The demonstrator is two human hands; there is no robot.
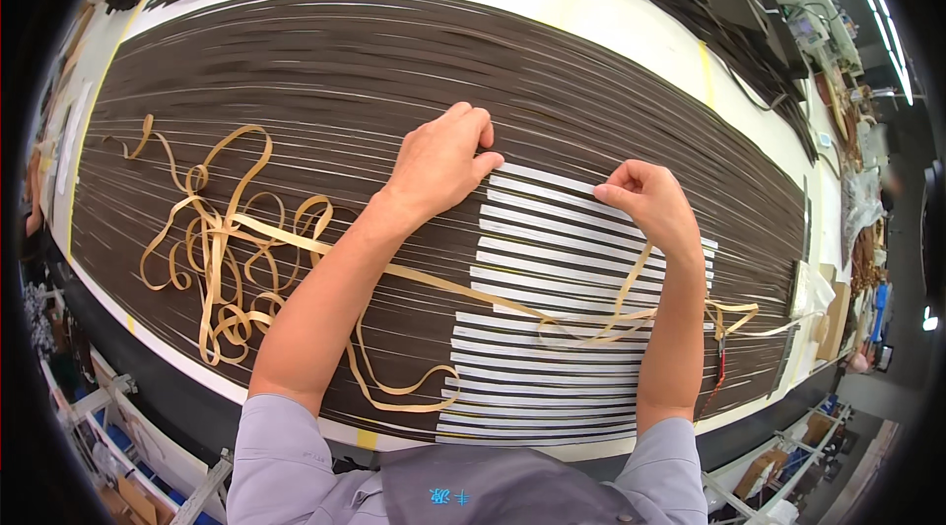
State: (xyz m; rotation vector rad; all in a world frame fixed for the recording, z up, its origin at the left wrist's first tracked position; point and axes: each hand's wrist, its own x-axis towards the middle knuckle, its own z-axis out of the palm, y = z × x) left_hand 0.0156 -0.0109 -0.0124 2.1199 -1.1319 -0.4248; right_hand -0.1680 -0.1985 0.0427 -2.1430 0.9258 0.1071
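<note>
Mid-frame, the left hand (440,159) and right hand (658,210) curl beside white strips (547,177), grip unclear; we judge these light, pliable, best pinched at ends.

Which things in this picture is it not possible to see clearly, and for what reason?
In the head view:
- Tan ribbon: one stretch is hidden by the left forearm.
- Right hand: its own curled fingers hide whether it grips the ribbon.
- White strips: some right ends are covered by the right forearm.
- Red item: too small to identify.
</note>
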